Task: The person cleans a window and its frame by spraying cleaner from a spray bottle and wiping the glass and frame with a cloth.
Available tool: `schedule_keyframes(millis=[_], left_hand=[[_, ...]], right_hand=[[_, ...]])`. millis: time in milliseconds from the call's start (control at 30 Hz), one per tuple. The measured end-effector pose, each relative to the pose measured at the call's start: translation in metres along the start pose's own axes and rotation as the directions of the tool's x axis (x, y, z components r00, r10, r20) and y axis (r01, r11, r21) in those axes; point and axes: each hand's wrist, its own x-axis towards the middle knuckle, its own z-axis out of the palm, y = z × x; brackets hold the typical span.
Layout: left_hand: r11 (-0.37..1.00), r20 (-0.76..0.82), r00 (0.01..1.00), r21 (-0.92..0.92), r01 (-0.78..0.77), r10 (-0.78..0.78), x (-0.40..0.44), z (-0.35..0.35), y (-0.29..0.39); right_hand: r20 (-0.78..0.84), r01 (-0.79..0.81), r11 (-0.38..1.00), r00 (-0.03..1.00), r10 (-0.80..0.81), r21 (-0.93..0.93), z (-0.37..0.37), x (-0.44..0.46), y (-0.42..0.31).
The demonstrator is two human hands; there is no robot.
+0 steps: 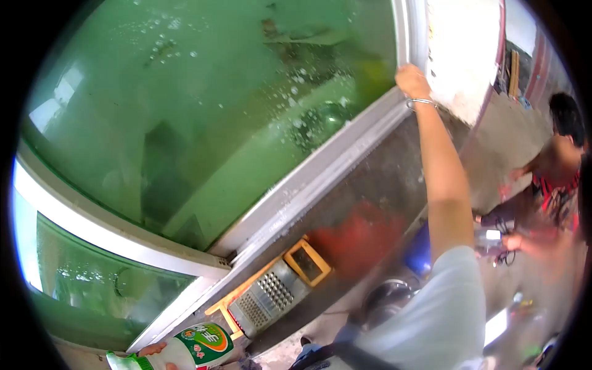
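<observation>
My left hand (pixel 157 351) is at the lower left, its fingers wrapped round a white cleaner bottle (pixel 203 346) with a green label and a green top (pixel 128 361). The bottle lies tilted almost on its side. My right hand (pixel 413 81), with a bracelet at the wrist, is stretched out to the corner of the window. Its closed fingers are against the pale window frame (pixel 404 37); whatever they hold, if anything, is hidden. The window glass (pixel 203 111) looks green and carries scattered droplets and white foam spots.
A metal grater (pixel 265 297) in a wooden frame rests on the ledge (pixel 394 166) below the window. Beside it is a blurred red thing (pixel 357 237). A second window pane (pixel 98 277) is at lower left. Another person (pixel 555 172) is at the right, near a blue container (pixel 419 250).
</observation>
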Motion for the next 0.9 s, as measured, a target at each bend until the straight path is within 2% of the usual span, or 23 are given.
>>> schedule_keyframes(millis=[67,100,133,200,233,267,333,400,433,467,533,567,633,667,733,800,867,900], left_hand=[[0.994,-0.105,0.989,0.003,0.105,-0.104,-0.003,0.005,0.003],[0.988,-0.034,0.99,0.062,0.142,-0.14,-0.003,-0.003,0.003],[0.995,0.019,0.996,0.06,0.082,-0.083,0.003,-0.01,-0.001],[1.0,0.123,0.992,0.003,-0.023,0.023,0.009,-0.014,-0.014],[0.997,0.165,0.983,-0.041,-0.068,0.073,0.008,-0.017,-0.016],[0.996,0.186,0.98,0.042,-0.078,0.069,0.004,-0.007,-0.007],[0.996,0.156,0.984,-0.041,-0.083,0.088,-0.01,0.008,-0.008],[0.997,0.257,0.965,-0.058,-0.042,0.056,-0.026,0.017,-0.003],[0.992,0.268,0.957,-0.078,-0.095,0.112,-0.034,0.02,-0.005],[0.988,0.299,0.944,-0.099,-0.114,0.139,-0.042,0.021,-0.006],[0.975,0.355,0.91,-0.136,-0.176,0.213,-0.056,0.013,-0.014],[0.974,0.361,0.909,-0.161,-0.158,0.207,-0.063,0.013,-0.019],[0.96,0.512,0.821,-0.24,-0.145,0.252,-0.081,0.003,-0.022],[0.943,0.58,0.757,-0.297,-0.147,0.301,-0.087,0.001,-0.028],[0.913,0.741,0.551,-0.393,-0.109,0.385,-0.094,0.003,-0.039],[0.954,0.821,0.51,-0.301,0.001,0.258,-0.123,0.008,-0.027],[0.891,0.76,0.566,-0.445,0.095,0.32,-0.154,0.025,-0.022],[0.874,0.762,0.513,-0.484,0.044,0.396,-0.159,0.032,-0.016]], right_hand=[[0.062,0.074,0.985,0.995,-0.085,0.157,0.0,-0.039,0.016],[0.244,0.037,0.956,0.963,-0.112,0.292,-0.017,-0.082,0.015],[0.393,-0.032,0.903,0.907,-0.154,0.428,-0.043,-0.117,0.002],[0.482,-0.215,0.938,0.874,0.06,0.272,-0.088,-0.18,-0.007],[0.412,-0.182,0.857,0.91,-0.037,0.481,-0.112,-0.219,-0.009],[0.429,-0.204,0.901,0.903,0.023,0.382,-0.138,-0.243,-0.008],[0.358,-0.287,0.849,0.925,0.126,0.443,-0.172,-0.287,0.005],[0.261,-0.351,0.797,0.932,0.25,0.491,-0.206,-0.344,0.012],[0.253,-0.405,0.795,0.913,0.321,0.452,-0.22,-0.372,0.016],[0.261,-0.419,0.835,0.903,0.341,0.357,-0.231,-0.4,0.02],[0.238,-0.461,0.782,0.887,0.395,0.42,-0.251,-0.461,0.012],[0.257,-0.481,0.773,0.876,0.408,0.413,-0.255,-0.485,-0.003],[0.231,-0.477,0.724,0.878,0.419,0.498,-0.258,-0.538,-0.027],[0.236,-0.471,0.715,0.881,0.41,0.517,-0.258,-0.562,-0.04],[0.293,-0.459,0.613,0.887,0.357,0.644,-0.242,-0.604,-0.081],[0.285,-0.299,0.738,0.947,0.15,0.605,-0.219,-0.628,-0.114],[0.311,-0.112,0.868,0.949,-0.051,0.484,-0.207,-0.627,-0.144],[0.304,-0.056,0.885,0.948,-0.098,0.462,-0.199,-0.621,-0.154]])
